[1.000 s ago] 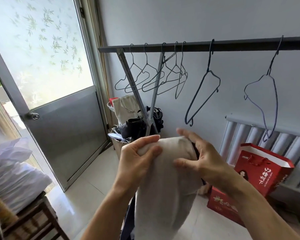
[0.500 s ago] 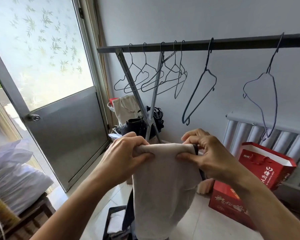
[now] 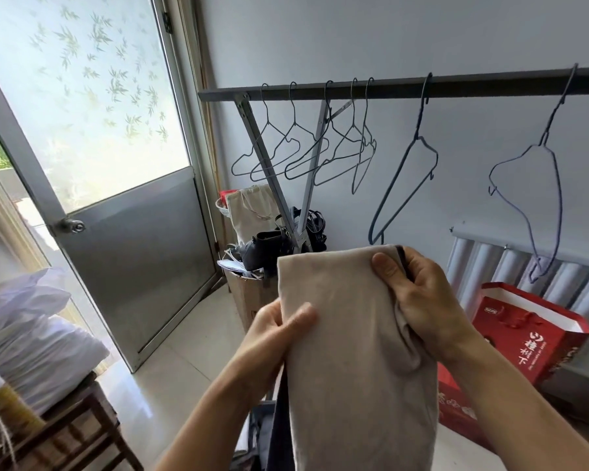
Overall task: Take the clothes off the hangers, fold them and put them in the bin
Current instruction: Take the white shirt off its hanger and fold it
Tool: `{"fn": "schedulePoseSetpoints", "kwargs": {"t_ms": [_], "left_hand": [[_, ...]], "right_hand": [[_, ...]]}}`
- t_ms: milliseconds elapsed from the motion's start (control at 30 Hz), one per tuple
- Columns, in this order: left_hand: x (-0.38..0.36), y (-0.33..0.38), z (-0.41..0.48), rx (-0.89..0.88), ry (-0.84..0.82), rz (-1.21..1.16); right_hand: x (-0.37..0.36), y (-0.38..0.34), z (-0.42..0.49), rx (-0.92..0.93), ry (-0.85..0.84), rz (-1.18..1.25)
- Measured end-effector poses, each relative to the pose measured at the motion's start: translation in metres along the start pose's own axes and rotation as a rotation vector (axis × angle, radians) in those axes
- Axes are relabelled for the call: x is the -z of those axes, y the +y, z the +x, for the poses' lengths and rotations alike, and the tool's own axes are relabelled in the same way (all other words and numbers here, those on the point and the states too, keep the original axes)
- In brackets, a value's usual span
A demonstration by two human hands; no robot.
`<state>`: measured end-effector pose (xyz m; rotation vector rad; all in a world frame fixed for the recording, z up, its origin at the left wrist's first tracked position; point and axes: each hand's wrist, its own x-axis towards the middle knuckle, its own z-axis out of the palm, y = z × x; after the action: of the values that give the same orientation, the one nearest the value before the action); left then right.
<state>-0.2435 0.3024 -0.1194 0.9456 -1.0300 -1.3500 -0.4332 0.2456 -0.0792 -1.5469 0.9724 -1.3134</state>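
Both hands hold a beige garment [image 3: 354, 351] up in front of the rail [image 3: 388, 90] — it hangs straight down, its lower end out of frame. The right hand [image 3: 419, 300] grips the top right corner, thumb on the front, fingers curled behind. The left hand [image 3: 272, 334] pinches the left edge lower down. Bare wire hangers [image 3: 418, 137] hang on the rail — a red bag [image 3: 531, 334] stands at the right.

Plain beige garment [image 3: 354, 351]; red gift bag [image 3: 531, 331] at three o'clock; frosted door glass [image 3: 82, 96] with green bamboo-leaf pattern.
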Motion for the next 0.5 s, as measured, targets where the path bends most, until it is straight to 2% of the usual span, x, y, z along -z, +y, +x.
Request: {"fn": "schedulePoseSetpoints", "kwargs": {"t_ms": [100,233,400,500], "left_hand": [[-0.001,-0.013,-0.004,0.066,-0.035,0.051],[-0.003,-0.017,-0.004,0.074,0.044,0.09],[-0.007,-0.007,0.001,0.029,0.082,0.123],[-0.009,-0.003,0.007,0.023,0.116,0.113]], "right_hand": [[0.005,0.002,0.004,-0.07,0.0,0.06],[0.015,0.002,0.004,-0.231,-0.057,0.179],[0.034,0.004,-0.012,-0.448,-0.259,0.601],[0.036,0.023,-0.023,-0.495,-0.333,0.649]]}}
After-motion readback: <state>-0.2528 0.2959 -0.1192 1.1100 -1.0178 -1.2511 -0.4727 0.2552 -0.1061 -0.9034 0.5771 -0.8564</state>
